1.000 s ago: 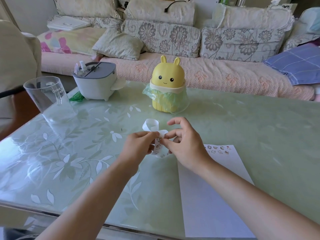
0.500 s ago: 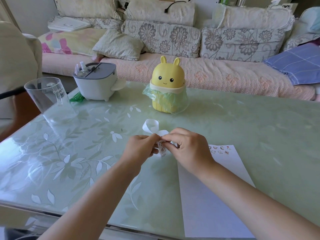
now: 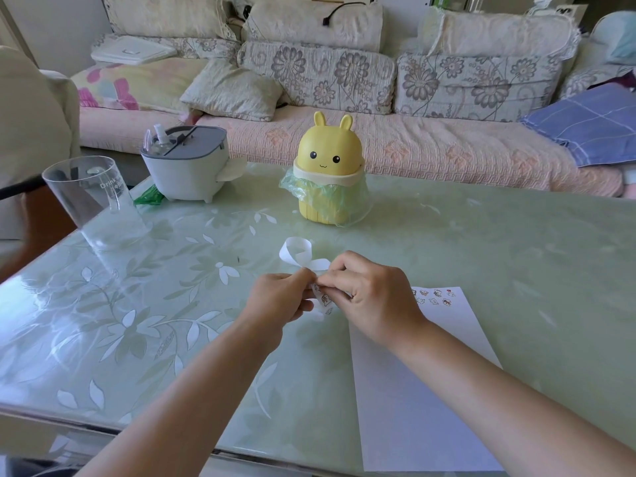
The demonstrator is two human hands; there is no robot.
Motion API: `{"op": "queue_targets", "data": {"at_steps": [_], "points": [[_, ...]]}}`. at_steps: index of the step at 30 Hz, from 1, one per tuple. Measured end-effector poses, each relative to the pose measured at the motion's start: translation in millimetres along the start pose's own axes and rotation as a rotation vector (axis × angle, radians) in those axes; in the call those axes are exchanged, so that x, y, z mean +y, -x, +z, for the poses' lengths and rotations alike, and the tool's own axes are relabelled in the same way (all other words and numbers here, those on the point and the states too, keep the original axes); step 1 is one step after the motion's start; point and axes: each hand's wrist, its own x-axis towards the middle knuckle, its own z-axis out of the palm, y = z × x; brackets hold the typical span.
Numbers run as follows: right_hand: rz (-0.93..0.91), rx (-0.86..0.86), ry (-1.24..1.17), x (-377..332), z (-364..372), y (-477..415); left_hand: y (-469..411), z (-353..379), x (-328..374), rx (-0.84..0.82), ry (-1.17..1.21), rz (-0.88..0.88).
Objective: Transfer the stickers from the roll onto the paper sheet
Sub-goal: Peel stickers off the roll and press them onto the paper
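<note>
The sticker strip (image 3: 322,297) runs away from the person, curling at its far end, while left hand (image 3: 280,299) and right hand (image 3: 373,297) pinch it beside the paper sheet (image 3: 413,390).

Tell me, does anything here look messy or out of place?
Only small things: the green bag bulges loosely out around the yellow bunny bin, and the sticker strip curls into a loop. Nothing looks spilled or broken.
</note>
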Motion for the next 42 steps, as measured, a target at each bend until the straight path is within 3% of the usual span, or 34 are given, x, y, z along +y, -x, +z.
{"op": "queue_targets", "data": {"at_steps": [6, 11, 16, 18, 21, 23, 25, 31, 38, 42], "points": [[0.172, -0.077, -0.162, -2, 0, -1, -1, 1, -1, 0.025, -0.081, 0.06], [0.651, -0.101, -0.584, -1, -12, -8, -14, -3, -8, 0.206, -0.536, 0.318], [0.899, -0.121, -0.621, 26, -35, -1, -24, -6, -15, 0.342, -0.997, 0.492], [0.963, -0.168, -0.623, 36, -40, 4, -24, -3, -15, 0.357, -1.047, 0.551], [1.028, -0.246, -0.604, 45, -41, 11, -31, 3, -19, 0.33, -1.041, 0.8], [1.058, -0.306, -0.615, 48, -40, 14, -34, 9, -19, 0.213, -1.041, 1.011], [1.083, -0.356, -0.595, 50, -38, 16, -31, 18, -18, 0.066, -1.018, 1.114], [1.126, -0.473, -0.464, 52, -37, 21, -25, 28, -38, -0.219, -1.12, 1.122], [1.111, -0.55, -0.413, 55, -34, 19, -28, 16, -46, -0.253, -1.193, 1.11], [1.108, -0.554, -0.396, 53, -30, 18, -26, 16, -51, -0.154, -1.294, 1.149]]}}
